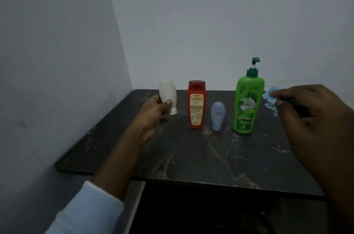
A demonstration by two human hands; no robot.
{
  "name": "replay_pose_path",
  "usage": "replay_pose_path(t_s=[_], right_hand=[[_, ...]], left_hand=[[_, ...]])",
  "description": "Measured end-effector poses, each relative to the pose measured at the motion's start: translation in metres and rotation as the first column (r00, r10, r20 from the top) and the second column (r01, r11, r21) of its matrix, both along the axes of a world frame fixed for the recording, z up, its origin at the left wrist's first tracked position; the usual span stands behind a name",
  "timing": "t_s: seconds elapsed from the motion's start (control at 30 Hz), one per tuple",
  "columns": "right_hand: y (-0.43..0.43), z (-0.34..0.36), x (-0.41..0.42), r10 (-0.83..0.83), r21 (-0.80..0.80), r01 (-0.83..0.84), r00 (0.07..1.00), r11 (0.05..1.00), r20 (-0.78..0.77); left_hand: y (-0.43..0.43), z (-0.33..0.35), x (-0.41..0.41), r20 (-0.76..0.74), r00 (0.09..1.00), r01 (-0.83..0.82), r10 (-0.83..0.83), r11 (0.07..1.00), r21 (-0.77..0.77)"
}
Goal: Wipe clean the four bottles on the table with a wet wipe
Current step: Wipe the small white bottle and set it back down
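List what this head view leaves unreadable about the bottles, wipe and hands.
Head view: label text on the red bottle, too small and dim.
Head view: lower side of the white bottle, covered by the left hand.
Head view: most of the wet wipe, behind the blurred right hand pinching it.

Likely a home room: bare white walls (210, 22) cornering a dark marble-patterned bench (191, 157) with a green plastic pump toiletry bottle (247, 105).

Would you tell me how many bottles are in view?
4: white oval bottle in the left hand; red bottle, small grey bottle and green pump bottle standing on the table.
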State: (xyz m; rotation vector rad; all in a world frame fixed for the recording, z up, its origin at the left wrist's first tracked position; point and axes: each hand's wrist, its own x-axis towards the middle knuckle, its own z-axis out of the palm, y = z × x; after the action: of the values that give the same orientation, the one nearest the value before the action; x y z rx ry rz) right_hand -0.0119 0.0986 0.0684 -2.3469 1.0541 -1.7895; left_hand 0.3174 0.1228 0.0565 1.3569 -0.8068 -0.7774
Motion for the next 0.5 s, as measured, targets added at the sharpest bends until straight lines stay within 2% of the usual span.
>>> replay_pose_path(t_s=[0.17, 0.3, 0.5], right_hand=[[-0.012, -0.006, -0.004, 0.052, 0.012, -0.052, 0.999, 0.999, 0.000], [-0.025, -0.015, -0.004, 0.073, 0.040, -0.073, 0.997, 0.996, 0.004], [-0.046, -0.027, -0.006, 0.063, 0.065, -0.063, 0.998, 0.996, 0.009]], left_hand=[[-0.010, -0.016, 0.040, 0.311, 0.949, 0.013, -0.053, 0.991, 0.130], [-0.021, -0.030, 0.053, 0.472, 0.877, -0.014, -0.096, 0.974, 0.224], [-0.032, -0.048, 0.053, 0.467, 0.878, -0.010, -0.107, 0.970, 0.242]])
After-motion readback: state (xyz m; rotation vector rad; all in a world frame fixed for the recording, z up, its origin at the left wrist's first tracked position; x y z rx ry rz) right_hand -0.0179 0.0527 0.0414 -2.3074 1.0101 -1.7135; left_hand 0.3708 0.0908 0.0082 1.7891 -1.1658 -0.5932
